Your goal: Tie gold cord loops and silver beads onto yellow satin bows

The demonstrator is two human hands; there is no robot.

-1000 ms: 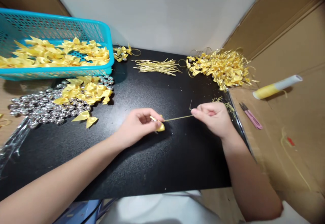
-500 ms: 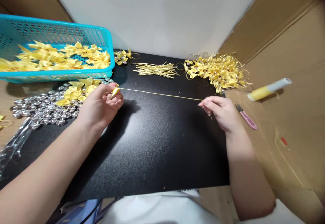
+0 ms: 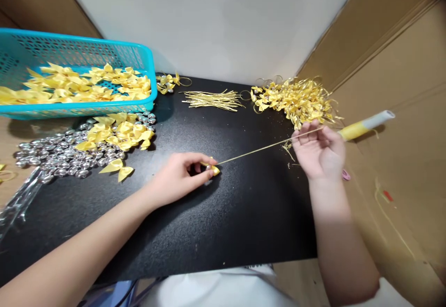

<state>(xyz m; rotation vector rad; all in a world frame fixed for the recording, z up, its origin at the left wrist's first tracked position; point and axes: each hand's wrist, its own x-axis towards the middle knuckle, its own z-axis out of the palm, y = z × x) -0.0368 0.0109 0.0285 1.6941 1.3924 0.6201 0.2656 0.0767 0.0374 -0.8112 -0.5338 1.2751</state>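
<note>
My left hand (image 3: 184,174) is low over the black tabletop, fingertips closed on a small yellow ribbon bow (image 3: 216,170). Something silvery shows at the bow, mostly hidden by the fingers. A thin gold cord (image 3: 256,150) runs taut from the bow up to the right. Its far end lies between the thumb and fingers of my right hand (image 3: 318,151), which is turned palm up near the table's right side. Left of my left hand are a loose yellow bow (image 3: 118,169), a heap of yellow bows (image 3: 120,133) and many silver bells or beads (image 3: 66,151).
A turquoise basket (image 3: 80,108) with yellow bows stands at the back left. Behind my hands lie a bundle of gold cords (image 3: 212,99) and a pile of finished-looking bows with loops (image 3: 299,100). At right are a yellow-and-white tube (image 3: 365,126) and a pink-handled tool (image 3: 346,175).
My left hand has moved right and down to the tabletop with the bow. My right hand has moved right and turned palm up, still on the cord. Another loose bow is visible at left.
</note>
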